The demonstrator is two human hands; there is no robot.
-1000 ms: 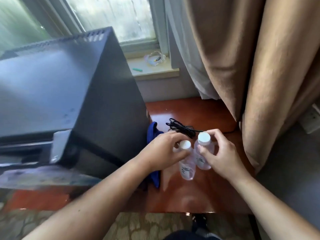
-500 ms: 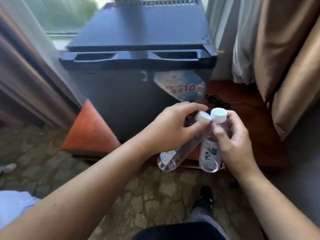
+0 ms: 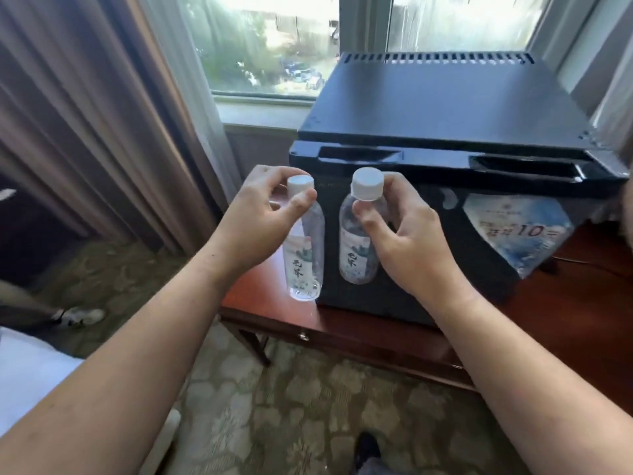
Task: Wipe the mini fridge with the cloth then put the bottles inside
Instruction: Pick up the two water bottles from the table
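Note:
The black mini fridge point(image 3: 445, 108) stands on a red-brown wooden table point(image 3: 359, 332), its door closed, a blue sticker point(image 3: 513, 231) on the front. My left hand point(image 3: 255, 228) grips a clear water bottle point(image 3: 305, 262) just under its white cap, hanging upright by the fridge's front left corner. My right hand point(image 3: 407, 241) holds a second clear bottle point(image 3: 356, 255) by the neck, upright in front of the door. The two bottles hang apart, side by side. No cloth is in view.
Brown curtains point(image 3: 85, 114) hang at the left and a window point(image 3: 267, 42) lies behind the fridge. Patterned carpet point(image 3: 291, 406) covers the floor below the table. A shoe point(image 3: 77, 315) lies at the left, a white surface point(image 3: 30, 371) at the lower left.
Both bottles rose off the table beside the fridge and came round to its front. They touched half a second ago; now they hang apart and upright. The view swung left.

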